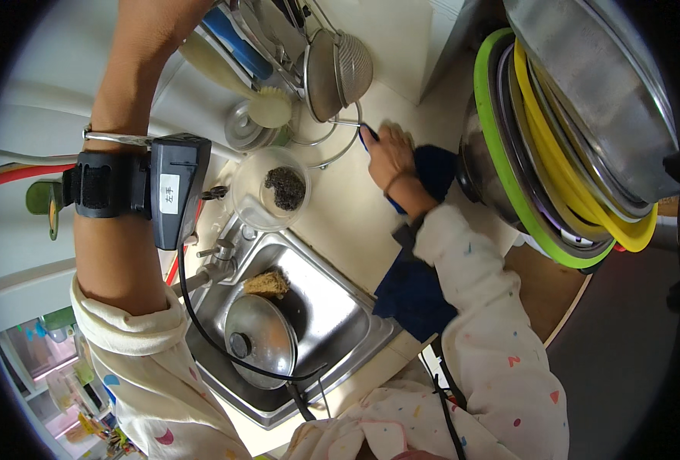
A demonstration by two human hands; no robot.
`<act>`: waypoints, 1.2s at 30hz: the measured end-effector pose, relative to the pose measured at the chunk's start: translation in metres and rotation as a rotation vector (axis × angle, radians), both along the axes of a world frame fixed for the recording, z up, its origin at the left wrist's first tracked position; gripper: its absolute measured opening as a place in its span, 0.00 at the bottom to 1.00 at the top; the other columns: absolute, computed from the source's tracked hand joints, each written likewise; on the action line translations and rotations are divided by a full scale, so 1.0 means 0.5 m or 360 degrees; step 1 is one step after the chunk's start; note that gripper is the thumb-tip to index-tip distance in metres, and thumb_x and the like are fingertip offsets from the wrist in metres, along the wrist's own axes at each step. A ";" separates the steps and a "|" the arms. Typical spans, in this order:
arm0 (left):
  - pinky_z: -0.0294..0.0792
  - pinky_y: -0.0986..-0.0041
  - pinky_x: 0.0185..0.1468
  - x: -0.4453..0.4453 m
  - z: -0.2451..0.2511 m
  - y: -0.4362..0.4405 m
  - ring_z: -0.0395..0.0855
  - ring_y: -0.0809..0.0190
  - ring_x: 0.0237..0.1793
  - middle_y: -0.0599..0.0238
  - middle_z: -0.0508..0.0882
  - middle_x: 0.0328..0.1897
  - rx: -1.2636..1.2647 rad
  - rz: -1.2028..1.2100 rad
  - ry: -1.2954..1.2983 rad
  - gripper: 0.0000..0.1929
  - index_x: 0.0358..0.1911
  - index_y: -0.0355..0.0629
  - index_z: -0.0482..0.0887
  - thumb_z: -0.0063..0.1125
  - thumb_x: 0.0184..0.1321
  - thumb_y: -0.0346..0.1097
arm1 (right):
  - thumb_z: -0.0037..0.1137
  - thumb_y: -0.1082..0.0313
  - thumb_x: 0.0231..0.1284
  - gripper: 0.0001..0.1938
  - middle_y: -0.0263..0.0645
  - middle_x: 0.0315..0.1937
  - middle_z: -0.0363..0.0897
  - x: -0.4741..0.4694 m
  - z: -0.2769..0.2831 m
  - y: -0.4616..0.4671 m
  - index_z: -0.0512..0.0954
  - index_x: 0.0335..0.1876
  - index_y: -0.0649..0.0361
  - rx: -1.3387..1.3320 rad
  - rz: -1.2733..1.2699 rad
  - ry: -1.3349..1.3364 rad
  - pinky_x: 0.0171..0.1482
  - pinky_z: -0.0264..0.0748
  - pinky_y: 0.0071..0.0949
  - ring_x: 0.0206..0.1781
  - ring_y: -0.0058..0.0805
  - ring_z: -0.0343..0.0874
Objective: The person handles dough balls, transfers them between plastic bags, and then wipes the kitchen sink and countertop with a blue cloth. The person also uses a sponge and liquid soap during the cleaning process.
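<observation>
My right hand (393,154) is low over the pale countertop (346,230), gripping a dark blue cloth (434,171). Some of the cloth pokes out by my thumb, close to the wire stand of the strainers. More dark blue fabric (415,293) lies under my right forearm at the counter's front; the sleeve hides whether it is the same piece. My left forearm, with a black device strapped on, reaches up past the picture's top edge, so my left hand is out of view. Below that arm are a pale dish brush (268,107) and metal mesh strainers (354,69).
A clear plastic tub (245,192) with a dark scouring pad (286,188) stands behind the steel sink (340,313). The sink holds a pot lid (265,339) and a tan scrubber (266,284). Stacked basins (604,109) with green and yellow rims lean at the right.
</observation>
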State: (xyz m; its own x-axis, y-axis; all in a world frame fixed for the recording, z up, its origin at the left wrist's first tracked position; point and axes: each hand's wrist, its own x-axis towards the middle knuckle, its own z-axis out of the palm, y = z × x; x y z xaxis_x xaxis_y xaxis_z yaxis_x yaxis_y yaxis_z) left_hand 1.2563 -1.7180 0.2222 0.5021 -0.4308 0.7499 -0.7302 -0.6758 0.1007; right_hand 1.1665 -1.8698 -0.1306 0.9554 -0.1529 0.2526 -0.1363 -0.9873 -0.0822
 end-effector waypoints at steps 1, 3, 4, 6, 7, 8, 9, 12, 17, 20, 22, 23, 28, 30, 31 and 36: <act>0.66 0.69 0.34 0.000 0.000 0.002 0.69 0.62 0.28 0.56 0.73 0.24 -0.0006 0.0004 -0.0002 0.20 0.26 0.32 0.72 0.61 0.49 0.45 | 0.43 0.70 0.61 0.19 0.44 0.46 0.70 0.004 -0.007 -0.003 0.74 0.58 0.47 0.0014 -0.0014 0.0000 0.52 0.64 0.44 0.53 0.43 0.67; 0.66 0.69 0.35 0.005 0.004 0.003 0.70 0.61 0.29 0.56 0.73 0.25 -0.0053 -0.0043 0.0197 0.20 0.27 0.31 0.73 0.62 0.48 0.45 | 0.43 0.70 0.61 0.18 0.44 0.45 0.71 0.008 -0.014 -0.002 0.74 0.57 0.48 0.0066 -0.0099 0.0155 0.51 0.65 0.44 0.52 0.43 0.68; 0.67 0.69 0.35 0.006 0.004 0.003 0.70 0.61 0.29 0.57 0.73 0.25 -0.0036 -0.0031 0.0170 0.20 0.27 0.31 0.73 0.62 0.48 0.45 | 0.42 0.68 0.62 0.16 0.44 0.43 0.72 0.008 -0.013 0.001 0.75 0.54 0.48 0.0125 -0.0049 0.0027 0.49 0.66 0.44 0.50 0.43 0.69; 0.67 0.69 0.35 0.008 0.003 0.002 0.71 0.61 0.30 0.57 0.74 0.26 0.0000 0.0014 0.0128 0.20 0.28 0.31 0.74 0.62 0.48 0.45 | 0.42 0.67 0.63 0.15 0.44 0.43 0.72 0.005 -0.008 0.005 0.76 0.53 0.48 0.0135 -0.0089 0.0156 0.48 0.67 0.43 0.50 0.43 0.70; 0.67 0.69 0.35 0.008 -0.003 0.002 0.71 0.61 0.29 0.57 0.73 0.26 -0.0015 -0.0014 0.0037 0.19 0.28 0.31 0.74 0.62 0.48 0.45 | 0.42 0.67 0.63 0.15 0.44 0.42 0.72 -0.001 -0.002 0.009 0.76 0.53 0.49 0.0110 -0.0072 0.0070 0.48 0.67 0.43 0.49 0.43 0.70; 0.68 0.69 0.35 0.007 -0.011 0.000 0.71 0.62 0.29 0.58 0.73 0.25 -0.0038 -0.0046 -0.0063 0.19 0.28 0.31 0.74 0.62 0.49 0.44 | 0.42 0.66 0.64 0.15 0.44 0.42 0.72 0.004 0.001 0.008 0.75 0.54 0.48 0.0121 -0.0031 0.0107 0.48 0.67 0.44 0.49 0.43 0.70; 0.68 0.69 0.35 0.010 -0.012 0.000 0.71 0.62 0.29 0.58 0.73 0.25 -0.0091 -0.0074 -0.0057 0.19 0.27 0.31 0.74 0.62 0.49 0.44 | 0.41 0.66 0.65 0.15 0.44 0.44 0.72 -0.007 0.001 0.013 0.75 0.55 0.48 -0.0100 0.0018 -0.0247 0.48 0.67 0.46 0.51 0.44 0.69; 0.68 0.70 0.34 0.015 -0.012 -0.001 0.71 0.63 0.28 0.59 0.73 0.25 -0.0241 -0.0178 0.0210 0.19 0.27 0.31 0.74 0.62 0.49 0.44 | 0.40 0.65 0.66 0.15 0.46 0.45 0.72 0.000 0.009 0.006 0.75 0.55 0.49 0.0078 -0.0089 0.0025 0.49 0.66 0.47 0.52 0.45 0.70; 0.66 0.70 0.33 0.016 0.003 0.007 0.69 0.64 0.28 0.59 0.72 0.24 -0.0060 -0.0029 0.0289 0.19 0.26 0.32 0.73 0.62 0.49 0.44 | 0.40 0.64 0.67 0.16 0.46 0.43 0.72 0.003 0.011 -0.002 0.74 0.57 0.49 0.0154 -0.0056 0.0265 0.50 0.66 0.43 0.49 0.45 0.70; 0.65 0.70 0.32 0.012 -0.004 0.004 0.68 0.64 0.27 0.59 0.71 0.24 -0.0020 -0.0031 -0.0003 0.19 0.25 0.32 0.72 0.62 0.48 0.44 | 0.40 0.66 0.65 0.19 0.45 0.45 0.71 -0.039 0.024 -0.004 0.71 0.61 0.47 0.0129 0.0033 0.0275 0.53 0.65 0.47 0.54 0.44 0.68; 0.64 0.70 0.31 0.013 -0.006 0.002 0.67 0.64 0.27 0.60 0.71 0.24 -0.0018 -0.0055 -0.0002 0.19 0.25 0.33 0.72 0.62 0.48 0.44 | 0.41 0.68 0.63 0.21 0.45 0.46 0.71 -0.035 0.038 -0.014 0.70 0.63 0.46 0.0232 -0.0106 0.0365 0.55 0.65 0.47 0.55 0.44 0.67; 0.64 0.70 0.31 0.016 -0.003 0.003 0.67 0.64 0.27 0.60 0.71 0.23 -0.0038 -0.0054 0.0083 0.19 0.25 0.33 0.72 0.62 0.48 0.44 | 0.42 0.69 0.62 0.22 0.45 0.46 0.71 -0.016 0.049 -0.023 0.70 0.63 0.46 0.0305 -0.0250 0.0370 0.56 0.64 0.47 0.55 0.44 0.67; 0.65 0.71 0.32 0.024 0.003 0.004 0.69 0.64 0.27 0.61 0.71 0.24 -0.0097 -0.0004 0.0208 0.19 0.25 0.33 0.72 0.62 0.48 0.44 | 0.40 0.69 0.62 0.23 0.45 0.46 0.73 -0.071 0.043 0.008 0.68 0.64 0.47 0.0022 -0.0067 0.0226 0.52 0.69 0.41 0.53 0.43 0.70; 0.66 0.71 0.32 0.023 0.004 0.003 0.70 0.65 0.27 0.62 0.71 0.24 0.0025 0.0080 0.0111 0.19 0.25 0.33 0.72 0.63 0.49 0.44 | 0.40 0.70 0.62 0.23 0.47 0.52 0.71 -0.058 0.060 -0.005 0.68 0.64 0.47 0.0200 -0.0161 0.0402 0.57 0.66 0.43 0.58 0.45 0.67; 0.66 0.72 0.31 0.021 0.003 0.003 0.70 0.65 0.27 0.63 0.71 0.24 -0.0072 0.0037 0.0289 0.18 0.26 0.33 0.72 0.63 0.49 0.43 | 0.40 0.70 0.62 0.23 0.48 0.54 0.70 -0.051 0.066 -0.011 0.67 0.65 0.47 0.0270 -0.0214 0.0486 0.59 0.64 0.43 0.61 0.45 0.65; 0.67 0.73 0.29 0.011 0.000 -0.001 0.71 0.66 0.25 0.64 0.72 0.24 -0.0224 -0.0164 0.0472 0.17 0.26 0.34 0.73 0.63 0.50 0.42 | 0.41 0.70 0.62 0.20 0.45 0.46 0.72 -0.066 0.035 0.005 0.72 0.60 0.49 0.0095 -0.0110 0.0257 0.54 0.65 0.46 0.52 0.46 0.70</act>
